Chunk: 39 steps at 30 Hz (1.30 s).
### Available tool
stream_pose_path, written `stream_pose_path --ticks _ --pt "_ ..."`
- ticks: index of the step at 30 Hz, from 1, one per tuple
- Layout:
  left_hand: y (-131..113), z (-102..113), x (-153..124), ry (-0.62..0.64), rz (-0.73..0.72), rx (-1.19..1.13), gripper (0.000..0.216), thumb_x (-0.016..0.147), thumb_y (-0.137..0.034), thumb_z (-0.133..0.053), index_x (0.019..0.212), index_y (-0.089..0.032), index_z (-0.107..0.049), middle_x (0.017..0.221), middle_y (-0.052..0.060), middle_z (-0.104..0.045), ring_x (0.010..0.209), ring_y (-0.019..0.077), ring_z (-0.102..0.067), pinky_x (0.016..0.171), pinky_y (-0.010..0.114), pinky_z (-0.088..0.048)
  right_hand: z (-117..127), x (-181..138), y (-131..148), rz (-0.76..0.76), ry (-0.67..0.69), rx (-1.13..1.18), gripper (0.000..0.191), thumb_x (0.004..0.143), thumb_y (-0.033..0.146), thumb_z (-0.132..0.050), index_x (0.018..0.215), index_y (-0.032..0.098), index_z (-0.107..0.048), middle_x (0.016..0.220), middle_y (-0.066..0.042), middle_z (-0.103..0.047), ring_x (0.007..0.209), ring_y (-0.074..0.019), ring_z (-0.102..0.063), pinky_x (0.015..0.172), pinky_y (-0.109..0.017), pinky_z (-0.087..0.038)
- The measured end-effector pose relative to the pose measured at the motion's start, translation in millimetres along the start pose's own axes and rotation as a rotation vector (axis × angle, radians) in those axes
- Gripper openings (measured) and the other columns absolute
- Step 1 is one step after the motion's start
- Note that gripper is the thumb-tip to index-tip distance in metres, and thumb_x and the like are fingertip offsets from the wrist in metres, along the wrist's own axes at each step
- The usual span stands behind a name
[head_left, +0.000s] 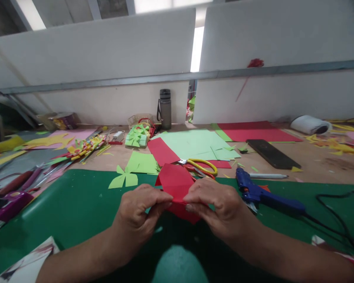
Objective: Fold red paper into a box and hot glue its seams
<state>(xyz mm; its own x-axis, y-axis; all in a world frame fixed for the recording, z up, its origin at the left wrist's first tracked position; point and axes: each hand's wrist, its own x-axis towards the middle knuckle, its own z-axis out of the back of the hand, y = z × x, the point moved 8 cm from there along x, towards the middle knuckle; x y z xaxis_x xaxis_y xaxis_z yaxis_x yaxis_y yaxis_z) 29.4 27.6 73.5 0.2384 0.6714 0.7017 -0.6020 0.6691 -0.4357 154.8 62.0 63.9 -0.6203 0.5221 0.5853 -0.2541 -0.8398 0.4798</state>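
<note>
"White panels (120,51) back the tabletop (318,173); one green mat (85,204) covers its near edge. State of both hands?"

"Left hand (143,208): nearly closed, thumb and fingertips pinching one folded red paper (175,181) at its left side. Right hand (215,208): same grip, right side."

"Location of that paper?"

"Above the mat, around the middle of the tabletop's near edge."

"Count beyond it?"

"One pair of yellow-handled scissors (212,166), just past the paper. Rightward: one blue glue gun (268,200), one pen (268,176), one phone (273,153). Far edge: one bottle (165,110)."
</note>
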Motion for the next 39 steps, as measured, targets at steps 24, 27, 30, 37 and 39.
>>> stream_pose_path --ticks 24,27,30,37,39 --pt "-3.7 7.4 -1.5 -0.12 -0.027 0.105 0.004 0.078 -0.016 -0.062 0.078 -0.02 -0.063 0.065 -0.001 -0.068 0.056 0.0133 -0.061 0.06 0.026 -0.049 3.3 1.2 11.0 0.062 -0.088 -0.101 0.015 0.086 0.009 -0.049 0.079 0.016 -0.06 0.066 -0.003 -0.061 0.061 -0.0139 -0.055 0.059 -0.026 -0.039" --pt "-5.5 5.1 -1.4 -0.092 -0.056 0.102 0.004 0.077 -0.014 -0.063 0.075 -0.017 -0.063 0.062 -0.001 -0.067 0.054 0.012 -0.06 0.064 0.026 -0.049 3.4 1.2 11.3 0.067 -0.092 -0.115 0.015 0.086 0.009 -0.049 0.079 0.017 -0.06 0.066 -0.003 -0.062 0.061 -0.0137 -0.055 0.059 -0.026 -0.04" --pt "-3.5 1.6 -1.5 -0.048 -0.034 0.049 0.001 0.077 -0.014 -0.064 0.075 -0.015 -0.065 0.063 0.001 -0.066 0.056 0.0122 -0.06 0.063 0.026 -0.048 1.1 0.4 8.9 0.062 -0.087 -0.122 0.015 0.086 0.011 -0.049 0.077 0.017 -0.06 0.065 -0.002 -0.062 0.061 -0.0139 -0.055 0.06 -0.026 -0.04" --pt "0.3 -4.4 -0.3 0.008 0.062 -0.118 0.009 0.075 -0.007 -0.063 0.077 -0.012 -0.069 0.066 0.003 -0.061 0.061 0.0113 -0.056 0.055 0.02 -0.044 -3.1 -2.2 5.6 0.01 -0.057 -0.054 0.016 0.087 0.014 -0.049 0.074 0.017 -0.059 0.066 -0.002 -0.061 0.061 -0.0133 -0.054 0.059 -0.025 -0.039" --pt "1.4 -3.5 0.8 -0.005 0.094 -0.15 0.011 0.074 -0.004 -0.063 0.074 -0.013 -0.07 0.066 0.002 -0.059 0.061 0.0097 -0.055 0.054 0.018 -0.042 -3.5 -2.3 7.5 0.012 -0.044 -0.04 0.017 0.088 0.014 -0.046 0.076 0.018 -0.058 0.068 -0.002 -0.061 0.062 -0.0131 -0.054 0.059 -0.024 -0.039"
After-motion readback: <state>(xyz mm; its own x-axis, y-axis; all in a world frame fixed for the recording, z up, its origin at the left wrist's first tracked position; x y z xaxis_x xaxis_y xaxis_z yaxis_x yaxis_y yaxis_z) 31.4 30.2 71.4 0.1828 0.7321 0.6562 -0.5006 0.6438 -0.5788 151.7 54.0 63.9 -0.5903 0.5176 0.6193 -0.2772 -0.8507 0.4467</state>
